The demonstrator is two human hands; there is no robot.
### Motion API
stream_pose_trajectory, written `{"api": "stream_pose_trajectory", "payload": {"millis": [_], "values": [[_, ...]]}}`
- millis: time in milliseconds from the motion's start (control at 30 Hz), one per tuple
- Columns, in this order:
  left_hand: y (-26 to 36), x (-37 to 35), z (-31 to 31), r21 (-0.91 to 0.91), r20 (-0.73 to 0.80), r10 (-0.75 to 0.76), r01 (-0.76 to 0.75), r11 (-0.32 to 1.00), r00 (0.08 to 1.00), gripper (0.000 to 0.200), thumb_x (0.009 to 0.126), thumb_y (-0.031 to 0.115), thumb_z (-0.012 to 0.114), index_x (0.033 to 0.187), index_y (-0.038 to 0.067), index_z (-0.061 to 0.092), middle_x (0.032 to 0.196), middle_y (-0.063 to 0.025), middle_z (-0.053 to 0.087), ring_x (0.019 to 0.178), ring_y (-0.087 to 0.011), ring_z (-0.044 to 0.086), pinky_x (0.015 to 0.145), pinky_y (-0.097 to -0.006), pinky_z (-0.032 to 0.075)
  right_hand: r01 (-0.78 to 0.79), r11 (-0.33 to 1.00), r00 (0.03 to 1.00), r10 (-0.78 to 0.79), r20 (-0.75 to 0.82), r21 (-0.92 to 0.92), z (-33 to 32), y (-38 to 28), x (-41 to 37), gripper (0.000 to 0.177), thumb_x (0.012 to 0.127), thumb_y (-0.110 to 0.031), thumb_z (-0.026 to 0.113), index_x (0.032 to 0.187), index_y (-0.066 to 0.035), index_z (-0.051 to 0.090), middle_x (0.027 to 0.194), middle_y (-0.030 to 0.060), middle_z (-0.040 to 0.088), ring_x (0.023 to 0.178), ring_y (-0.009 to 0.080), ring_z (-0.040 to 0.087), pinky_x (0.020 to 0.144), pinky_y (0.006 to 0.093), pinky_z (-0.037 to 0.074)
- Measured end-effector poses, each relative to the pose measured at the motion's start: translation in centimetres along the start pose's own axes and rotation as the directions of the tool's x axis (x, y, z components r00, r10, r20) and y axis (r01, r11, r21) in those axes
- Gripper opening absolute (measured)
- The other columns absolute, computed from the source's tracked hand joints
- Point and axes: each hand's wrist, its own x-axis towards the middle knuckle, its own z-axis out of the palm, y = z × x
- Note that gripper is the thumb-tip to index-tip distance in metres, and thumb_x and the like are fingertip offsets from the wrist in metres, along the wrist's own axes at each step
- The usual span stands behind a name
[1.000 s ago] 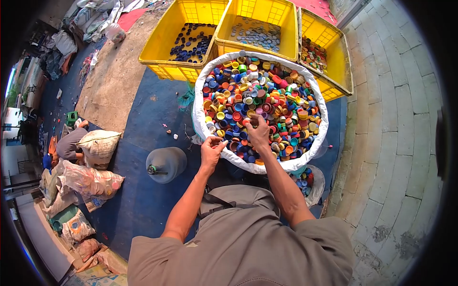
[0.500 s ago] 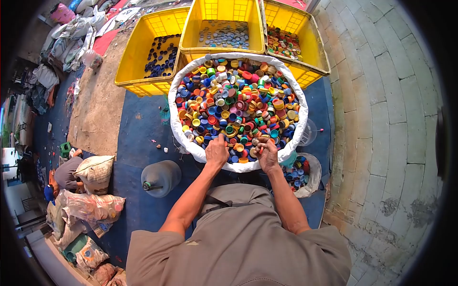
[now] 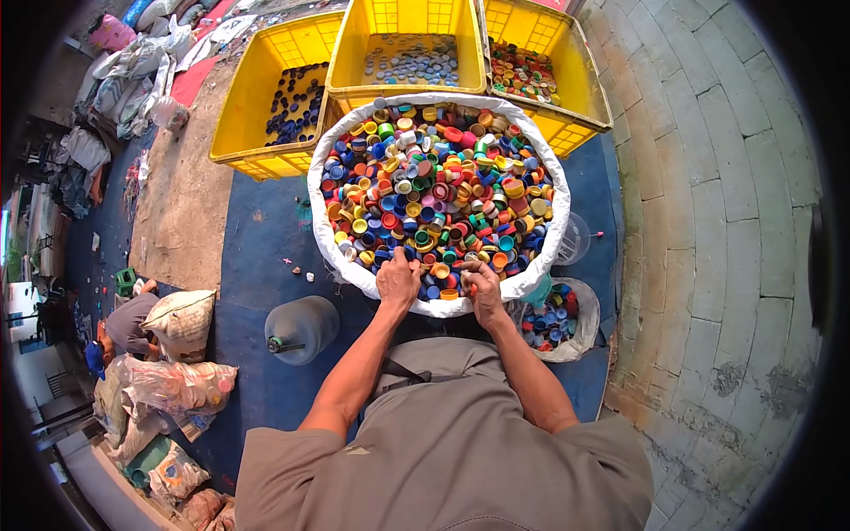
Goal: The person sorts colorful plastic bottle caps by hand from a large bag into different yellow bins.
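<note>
Viewed from above, with 12 o'clock directly away from you and the wide white-rimmed sack [image 3: 560, 186] at the centre of the dial, a heap of mixed plastic caps [image 3: 425, 190] fills the sack in front of your body. Your left hand [image 3: 399, 277] lies over the near part of the heap at 7 o'clock, its fingers bent downward among the caps; whether they are clamped on one cannot be told. Your right hand [image 3: 478, 285] is at about 5 o'clock, just inside the near rim, with its fingers curled close together beside a small reddish cap [image 3: 472, 289]; its grip on that cap cannot be made out. The two hands are apart. Three yellow crates stand beyond the sack: the left crate [image 3: 252, 88] at 11 o'clock, with dark blue caps; the middle crate [image 3: 425, 16] at 12, with pale blue-grey ones; and the right crate [image 3: 580, 75] at 1, with mostly red, green and whitish ones. A small bag [image 3: 589, 323] of mainly blue and red caps sits between 4 and 5 o'clock, and a translucent jug [image 3: 303, 330] between 7 and 8, on the blue floor sheet [image 3: 266, 239]. Farther off, between 8 and 9 o'clock, another person [image 3: 131, 326] bends beside stuffed sacks [image 3: 177, 323].
</note>
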Motion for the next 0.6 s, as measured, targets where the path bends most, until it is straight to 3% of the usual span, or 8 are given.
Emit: {"api": "stream_pose_trajectory", "payload": {"millis": [167, 233, 267, 300, 367, 400, 433, 600], "values": [[-1.2, 0.3, 0.3, -0.209, -0.105, 0.021, -0.042, 0.977, 0.994, 0.040, 0.075, 0.020, 0.073, 0.107, 0.004, 0.054, 0.085, -0.0179, 0.064, 0.073, -0.0338, 0.062, 0.066, -0.0424, 0.050, 0.099, 0.935, 0.993, -0.112, -0.021, -0.339, 1.2, 0.0, 0.7, 0.022, 0.080, -0.013, 0.069, 0.095, 0.000, 0.059, 0.066, -0.0024, 0.052, 0.056, 0.0059, 0.046, 0.054, 0.0207, 0.040], [-1.4, 0.3, -0.4, -0.249, -0.194, 0.063, -0.111, 0.962, 0.979, 0.034, 0.079, 0.019, 0.070, 0.107, 0.005, 0.057, 0.086, -0.0143, 0.064, 0.070, -0.0279, 0.062, 0.062, -0.0368, 0.050, 0.226, 0.759, 0.961, -0.274, 0.015, -0.611, 1.3, 0.4, 1.6, 0.021, 0.079, -0.012, 0.070, 0.093, 0.000, 0.060, 0.069, -0.0014, 0.054, 0.060, 0.0061, 0.049, 0.057, 0.0213, 0.042], [-1.7, 0.4, -0.7, -0.512, -0.036, -0.091, 0.060, 0.857, 0.995, 0.031, 0.081, 0.019, 0.068, 0.107, 0.006, 0.058, 0.087, -0.0117, 0.063, 0.068, -0.0235, 0.060, 0.060, -0.0333, 0.048, 0.276, 0.635, 0.936, -0.348, 0.052, -0.722, 1.4, 0.6, 2.0, 0.020, 0.079, -0.012, 0.071, 0.092, -0.001, 0.061, 0.070, -0.0010, 0.055, 0.062, 0.0061, 0.050, 0.058, 0.0216, 0.044], [-2.1, 0.5, -1.2, -0.706, 0.157, -0.194, 0.248, 0.663, 0.968, 0.027, 0.084, 0.019, 0.066, 0.107, 0.007, 0.059, 0.088, -0.0090, 0.063, 0.066, -0.0192, 0.059, 0.057, -0.0297, 0.046, 0.325, 0.516, 0.905, -0.414, 0.102, -0.792, 1.8, 0.2, 2.1, 0.022, 0.077, -0.010, 0.072, 0.092, 0.000, 0.061, 0.076, 0.0051, 0.062, 0.069, 0.0142, 0.060, 0.065, 0.0273, 0.049], [-1.7, 0.2, -4.3, -0.817, 0.516, -0.231, 0.555, 0.156, 0.825, 0.022, 0.092, 0.023, 0.056, 0.109, 0.009, 0.060, 0.090, -0.0009, 0.060, 0.061, -0.0065, 0.050, 0.053, -0.0198, 0.039, 0.445, 0.333, 0.832, -0.496, 0.246, -0.831, 1.6, 0.7, 3.2, 0.025, 0.075, -0.010, 0.073, 0.094, -0.001, 0.061, 0.081, 0.0099, 0.064, 0.076, 0.0213, 0.064, 0.068, 0.0315, 0.051], [-2.4, -0.1, -4.6, -0.824, 0.563, -0.196, 0.563, -0.061, 0.803, 0.026, 0.093, 0.028, 0.052, 0.110, 0.009, 0.059, 0.090, -0.0020, 0.061, 0.061, -0.0076, 0.050, 0.052, -0.0227, 0.040, 0.496, 0.234, 0.787, -0.527, 0.320, -0.836, 1.9, 0.4, 3.5, 0.027, 0.074, -0.010, 0.074, 0.095, -0.001, 0.060, 0.084, 0.0123, 0.065, 0.080, 0.0248, 0.066, 0.070, 0.0336, 0.051], [-2.9, -0.5, -5.0, -0.807, 0.590, -0.178, 0.572, -0.145, 0.787, 0.027, 0.094, 0.029, 0.049, 0.109, 0.009, 0.059, 0.090, -0.0019, 0.062, 0.063, -0.0080, 0.052, 0.052, -0.0234, 0.040, 0.489, 0.217, 0.811, -0.471, 0.349, -0.844, 2.0, 0.0, 3.5, 0.030, 0.074, -0.009, 0.069, 0.101, -0.002, 0.059, 0.094, 0.0175, 0.065, 0.089, 0.0353, 0.063, 0.074, 0.0416, 0.051], [-3.1, -2.0, -6.7, -0.780, 0.618, -0.188, 0.564, -0.271, 0.764, 0.028, 0.095, 0.032, 0.044, 0.105, 0.010, 0.059, 0.092, -0.0012, 0.065, 0.070, -0.0102, 0.058, 0.055, -0.0256, 0.044, 0.417, 0.047, 0.826, -0.437, 0.357, -0.908, 3.8, -0.3, 3.6, 0.039, 0.075, -0.019, 0.073, 0.106, -0.004, 0.056, 0.091, 0.0155, 0.067, 0.083, 0.0346, 0.065, 0.072, 0.0425, 0.050]]}}
